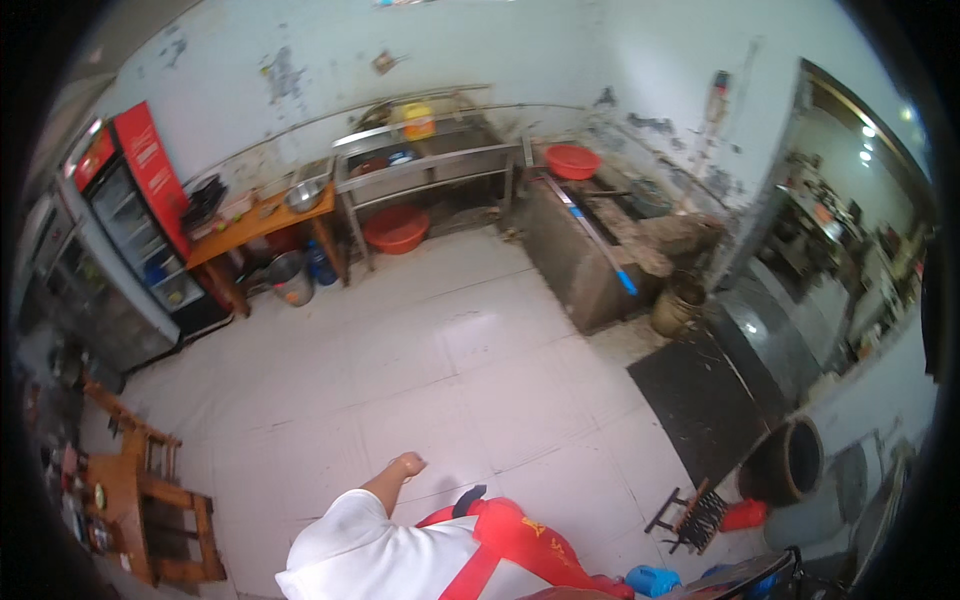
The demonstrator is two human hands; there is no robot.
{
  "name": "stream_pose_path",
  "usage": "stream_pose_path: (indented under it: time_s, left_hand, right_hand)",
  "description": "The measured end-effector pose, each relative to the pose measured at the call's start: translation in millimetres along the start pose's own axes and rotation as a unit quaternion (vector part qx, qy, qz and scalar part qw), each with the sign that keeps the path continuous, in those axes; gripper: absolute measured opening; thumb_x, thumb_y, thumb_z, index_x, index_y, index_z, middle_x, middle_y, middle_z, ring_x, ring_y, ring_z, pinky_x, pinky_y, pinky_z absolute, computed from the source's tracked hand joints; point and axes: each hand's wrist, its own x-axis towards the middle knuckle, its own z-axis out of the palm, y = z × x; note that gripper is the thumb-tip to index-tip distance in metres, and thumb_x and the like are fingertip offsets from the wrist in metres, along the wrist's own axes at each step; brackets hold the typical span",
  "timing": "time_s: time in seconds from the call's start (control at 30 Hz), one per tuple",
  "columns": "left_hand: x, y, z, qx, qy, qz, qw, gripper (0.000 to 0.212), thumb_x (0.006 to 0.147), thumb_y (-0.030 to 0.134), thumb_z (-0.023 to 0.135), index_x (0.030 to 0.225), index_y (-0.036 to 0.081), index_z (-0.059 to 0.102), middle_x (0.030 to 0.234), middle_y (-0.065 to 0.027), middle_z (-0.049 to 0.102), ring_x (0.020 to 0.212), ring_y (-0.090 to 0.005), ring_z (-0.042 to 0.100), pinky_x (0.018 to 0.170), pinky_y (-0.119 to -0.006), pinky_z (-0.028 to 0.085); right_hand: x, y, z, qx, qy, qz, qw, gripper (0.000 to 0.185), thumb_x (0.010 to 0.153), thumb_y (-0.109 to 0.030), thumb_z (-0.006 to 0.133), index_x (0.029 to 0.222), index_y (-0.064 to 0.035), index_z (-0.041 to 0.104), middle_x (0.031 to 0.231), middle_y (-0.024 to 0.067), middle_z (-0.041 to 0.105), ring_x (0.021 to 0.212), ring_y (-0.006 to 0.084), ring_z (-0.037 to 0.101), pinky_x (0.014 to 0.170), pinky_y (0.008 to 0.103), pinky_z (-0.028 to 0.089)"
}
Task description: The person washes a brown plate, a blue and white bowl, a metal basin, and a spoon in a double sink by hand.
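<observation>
My left hand hangs low at my left side, over the pale tiled floor. I make out nothing held in it, but its fingers are too small and blurred to read. The bare forearm comes out of a white sleeve. A red apron with yellow marks covers my front, and a dark shoe shows beside it. My right hand is out of view. Ahead, a steel sink stands against the wall with a yellow jug on it and a red basin beneath.
At left are a glass-door fridge, a wooden table and a wooden chair. A concrete trough bears a blue-ended pole and a red basin. A black mat lies by the doorway, near a large jar and a small stool.
</observation>
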Motion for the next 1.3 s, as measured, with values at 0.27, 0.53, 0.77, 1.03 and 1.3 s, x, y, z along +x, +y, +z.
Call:
stream_pose_path:
  time_s: [0.27,0.53,0.77,1.03,1.3]
  left_hand:
    - [81.2,10.2,-61.2,-0.287,0.016,-0.056,0.956,0.039,0.078,0.034,0.056,0.094,0.000,0.062,0.080,-0.0105,0.064,0.069,-0.0176,0.062,0.065,-0.031,0.049]
    - [136.1,-29.7,-96.7,-0.388,0.032,-0.144,0.910,0.033,0.077,0.029,0.054,0.089,-0.001,0.062,0.080,-0.0135,0.063,0.071,-0.0199,0.061,0.065,-0.032,0.050]
    - [123.8,-80.1,-157.2,-0.524,0.194,-0.433,0.707,0.026,0.075,0.024,0.058,0.084,0.000,0.063,0.079,-0.0133,0.064,0.070,-0.0212,0.062,0.065,-0.034,0.051]
    - [150.1,-132.1,-147.2,-0.453,-0.007,-0.487,0.747,0.026,0.080,0.027,0.052,0.079,0.002,0.059,0.071,-0.0097,0.061,0.063,-0.0208,0.061,0.044,-0.037,0.041]
    - [365.3,-210.5,-323.9,-0.178,0.115,-0.381,0.900,0.050,0.076,0.037,0.054,0.109,-0.001,0.056,0.115,-0.0227,0.051,0.109,-0.0331,0.049,0.092,-0.038,0.040]
  right_hand:
    - [54.8,-19.5,155.9,-0.087,0.034,0.118,0.989,0.028,0.087,-0.020,0.042,0.102,0.0021,0.047,0.096,0.0164,0.053,0.077,0.0232,0.053,0.063,0.0301,0.045]
    - [153.8,-82.4,344.7,-0.130,-0.011,0.137,0.982,0.020,0.086,-0.016,0.045,0.096,0.0012,0.049,0.088,0.0154,0.055,0.069,0.0226,0.054,0.055,0.0291,0.045]
    - [271.1,-191.2,599.6,-0.128,-0.127,0.078,0.981,0.014,0.084,-0.012,0.048,0.090,0.0003,0.051,0.081,0.0145,0.057,0.061,0.0220,0.054,0.049,0.0281,0.046]
    - [181.3,-252.1,1054.2,-0.104,-0.455,0.063,0.882,0.025,0.088,-0.017,0.048,0.105,0.0015,0.047,0.089,0.0128,0.058,0.065,0.0184,0.057,0.053,0.0264,0.048]
    - [109.4,-283.9,1158.7,-0.239,-0.511,0.003,0.826,0.028,0.087,-0.018,0.051,0.112,-0.0057,0.046,0.094,0.0091,0.060,0.076,0.0178,0.060,0.061,0.0284,0.048]
